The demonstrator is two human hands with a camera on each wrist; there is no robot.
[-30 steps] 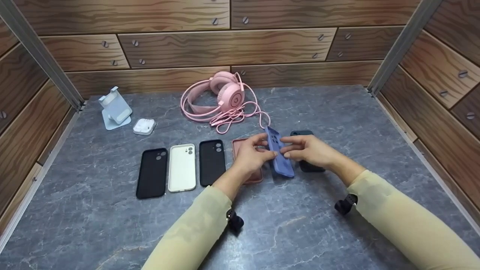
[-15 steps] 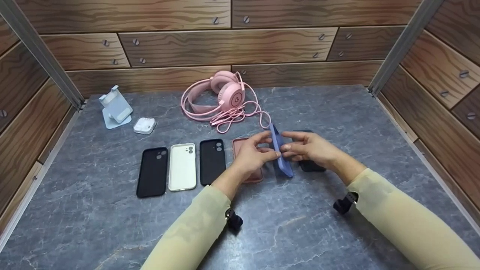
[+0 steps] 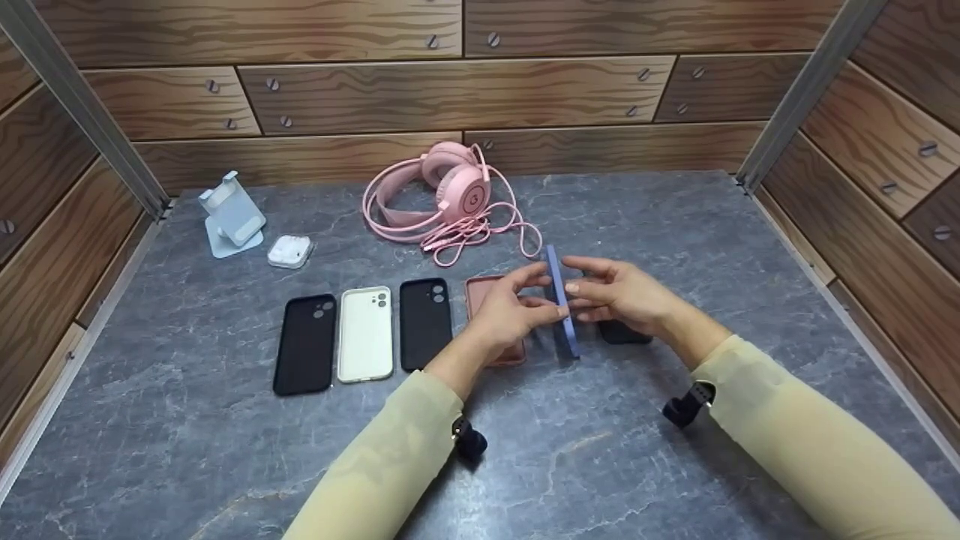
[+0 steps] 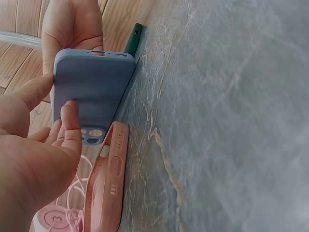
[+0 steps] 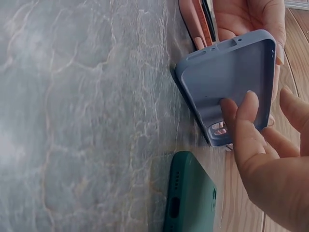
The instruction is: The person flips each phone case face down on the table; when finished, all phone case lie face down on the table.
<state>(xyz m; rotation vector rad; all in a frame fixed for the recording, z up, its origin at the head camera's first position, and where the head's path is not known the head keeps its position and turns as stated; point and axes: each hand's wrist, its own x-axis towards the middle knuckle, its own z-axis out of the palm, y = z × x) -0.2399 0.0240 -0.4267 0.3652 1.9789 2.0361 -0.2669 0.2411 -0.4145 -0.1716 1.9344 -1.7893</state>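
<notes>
A blue-purple phone case (image 3: 561, 315) stands on its long edge between the hands, nearly edge-on in the head view. My left hand (image 3: 510, 304) holds it from the left, thumb on the upper edge and fingers at the back. On the hollow side, my right hand (image 3: 622, 296) reaches in with extended fingers; in the right wrist view its fingertips (image 5: 248, 104) are at the inner face, thumb apart from the edge. Left of it lies a pink phone case (image 4: 113, 179), partly covered by the left hand. A dark green phone case (image 5: 190, 198) lies beneath the right hand.
Two black phone cases (image 3: 305, 345) and a white one (image 3: 365, 334) lie in the row to the left. Behind are a pink headset (image 3: 461, 195) with its cable, a small white box (image 3: 289, 251) and a light blue stand (image 3: 236, 214). Wood-patterned panels enclose the grey tabletop.
The blue-purple case has turned from showing its camera cutout and inside to nearly edge-on upright, shifting slightly right. Both hands stayed beside it; the other things have not moved.
</notes>
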